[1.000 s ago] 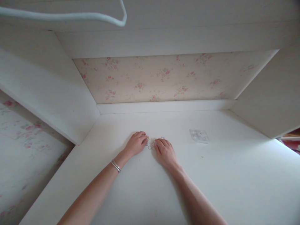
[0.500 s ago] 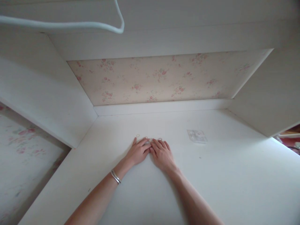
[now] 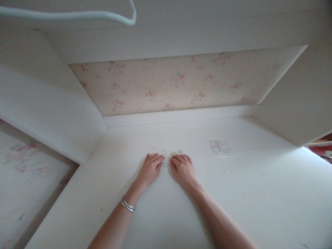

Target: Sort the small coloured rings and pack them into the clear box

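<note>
Several small thin rings lie on the white tabletop (image 3: 160, 214) around my fingertips. One pale ring (image 3: 154, 148) is beyond my left hand (image 3: 151, 168), and a darker ring (image 3: 166, 165) sits in the gap between both hands. My left hand rests palm down with its fingers stretched out, the tips touching or just beside a ring (image 3: 164, 156). Palm down on the table too, my right hand (image 3: 183, 169) has its fingers loosely bent beside a small cluster of rings (image 3: 173, 153). Whatever is under the palms is hidden.
A clear plastic packet (image 3: 220, 147) lies to the right on the table. White side panels (image 3: 52, 100) and a floral back wall (image 3: 160, 84) enclose the table. Overhead at the left hangs a thick white cable (image 3: 67, 16). Red items (image 3: 319, 151) show at the far right.
My hands have moved apart from each other; their fingertips were together before. More rings now show between and beyond them. The whole view has shifted slightly.
</note>
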`<state>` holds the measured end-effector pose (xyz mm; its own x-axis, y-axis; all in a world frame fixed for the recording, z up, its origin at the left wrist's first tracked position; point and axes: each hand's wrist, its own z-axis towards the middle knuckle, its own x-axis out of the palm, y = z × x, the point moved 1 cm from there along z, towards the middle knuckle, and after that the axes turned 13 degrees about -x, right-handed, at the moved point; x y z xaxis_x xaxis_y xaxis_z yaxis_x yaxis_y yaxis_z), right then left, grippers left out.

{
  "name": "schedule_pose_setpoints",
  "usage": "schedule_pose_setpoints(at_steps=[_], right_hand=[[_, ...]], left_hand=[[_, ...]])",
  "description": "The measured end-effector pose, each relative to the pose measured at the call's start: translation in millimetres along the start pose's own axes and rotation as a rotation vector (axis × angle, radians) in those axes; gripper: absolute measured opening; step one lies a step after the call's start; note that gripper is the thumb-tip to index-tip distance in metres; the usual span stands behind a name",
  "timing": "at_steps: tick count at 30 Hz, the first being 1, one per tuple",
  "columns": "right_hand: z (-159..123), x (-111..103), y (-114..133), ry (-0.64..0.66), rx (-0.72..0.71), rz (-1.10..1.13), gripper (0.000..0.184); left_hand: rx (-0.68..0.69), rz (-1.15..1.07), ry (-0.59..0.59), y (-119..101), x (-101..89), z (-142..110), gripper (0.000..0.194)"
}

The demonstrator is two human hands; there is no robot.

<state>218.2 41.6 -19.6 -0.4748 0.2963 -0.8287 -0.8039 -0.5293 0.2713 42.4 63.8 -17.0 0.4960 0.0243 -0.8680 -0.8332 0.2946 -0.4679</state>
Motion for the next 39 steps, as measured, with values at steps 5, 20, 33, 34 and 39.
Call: schedule_pose_setpoints(at_steps=[5, 20, 33, 34, 39], right_hand=[[0.1, 3.3, -0.5, -0.037, -0.037, -0.015, 0.023], [-5.4, 1.9, 12.4, 0.013, -0.014, 0.020, 0.017], [-6.0, 0.7, 17.3, 0.011, -0.183, 0.145, 0.022], [-5.9, 0.3, 17.3, 0.011, -0.181, 0.139, 0.021], [-5.9, 0.5, 14.4, 0.014, -0.070, 0.067, 0.018]], left_hand=[[0.011, 0.020, -0.026, 1.2, 2.4, -0.1, 0.030], [0.031, 0.034, -0.076, -1.0, 3.0, -0.9, 0.034], [-0.037, 0.039, -0.181, 11.6, -10.8, -32.2, 0.030], [-0.028, 0.042, -0.178, 10.5, -10.8, -31.5, 0.030], [-0.010, 0.027, -0.161, 9.0, -10.3, -26.4, 0.027]])
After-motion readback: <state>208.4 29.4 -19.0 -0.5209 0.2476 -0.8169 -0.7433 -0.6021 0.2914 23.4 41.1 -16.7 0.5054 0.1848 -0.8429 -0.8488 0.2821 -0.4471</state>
